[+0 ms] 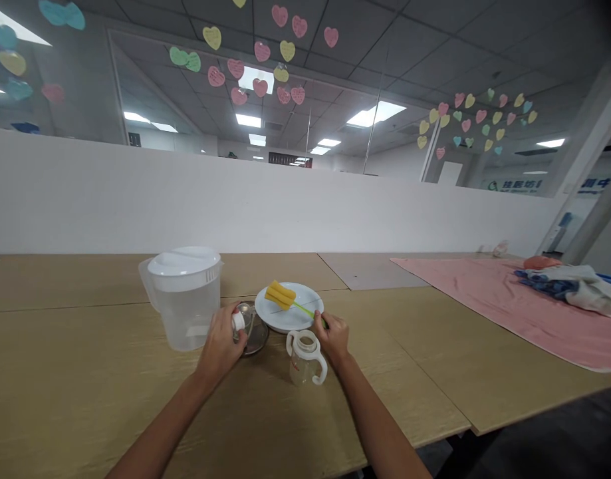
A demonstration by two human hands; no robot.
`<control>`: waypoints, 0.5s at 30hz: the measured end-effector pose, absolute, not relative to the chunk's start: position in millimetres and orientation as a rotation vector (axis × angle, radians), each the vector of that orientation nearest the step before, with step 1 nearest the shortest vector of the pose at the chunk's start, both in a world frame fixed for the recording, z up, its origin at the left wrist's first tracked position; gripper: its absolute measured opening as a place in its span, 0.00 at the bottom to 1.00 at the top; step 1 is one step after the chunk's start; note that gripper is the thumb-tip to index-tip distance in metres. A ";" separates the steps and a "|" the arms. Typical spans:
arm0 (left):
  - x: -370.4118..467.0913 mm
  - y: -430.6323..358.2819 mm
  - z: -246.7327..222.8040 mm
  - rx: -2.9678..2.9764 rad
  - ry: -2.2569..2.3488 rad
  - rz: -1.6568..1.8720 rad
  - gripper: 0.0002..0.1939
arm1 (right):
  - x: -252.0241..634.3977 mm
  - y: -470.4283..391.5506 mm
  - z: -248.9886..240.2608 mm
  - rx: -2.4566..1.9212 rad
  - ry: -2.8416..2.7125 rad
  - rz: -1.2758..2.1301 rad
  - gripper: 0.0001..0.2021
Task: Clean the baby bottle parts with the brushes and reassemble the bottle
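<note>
My left hand is closed around a small clear item with a white cap, over a round dark metal dish. My right hand grips the green handle of a brush with a yellow sponge head. The sponge lies over a white plate. Just in front of the plate stands an open clear bottle with two white handles, near my right wrist and untouched by my fingers. To the left of my left hand is a translucent lidded pitcher.
A pink cloth covers the table's right part, with a bundle of white and blue fabric on it. Behind the wooden table rises a low white wall topped by glass with heart-shaped notes.
</note>
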State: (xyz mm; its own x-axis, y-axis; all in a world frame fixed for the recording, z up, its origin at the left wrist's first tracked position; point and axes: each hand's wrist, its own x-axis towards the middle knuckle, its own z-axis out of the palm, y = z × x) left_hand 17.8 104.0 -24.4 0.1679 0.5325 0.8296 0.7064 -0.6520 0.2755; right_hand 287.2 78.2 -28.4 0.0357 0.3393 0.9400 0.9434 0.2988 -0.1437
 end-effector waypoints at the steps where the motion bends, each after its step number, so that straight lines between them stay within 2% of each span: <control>1: 17.4 104.7 -25.2 -2.280 -1.217 -1.481 0.24 | 287.3 78.3 -28.4 -1.234 -1.511 -0.725 0.21; 8: 12.8 114.0 -32.4 -2.432 -1.279 -1.405 0.21 | 287.6 79.0 -29.3 -1.252 -1.505 -0.735 0.21; 15: 12.0 116.7 -39.7 -2.535 -1.489 -1.451 0.25 | 288.1 79.7 -30.4 -1.288 -1.500 -0.731 0.23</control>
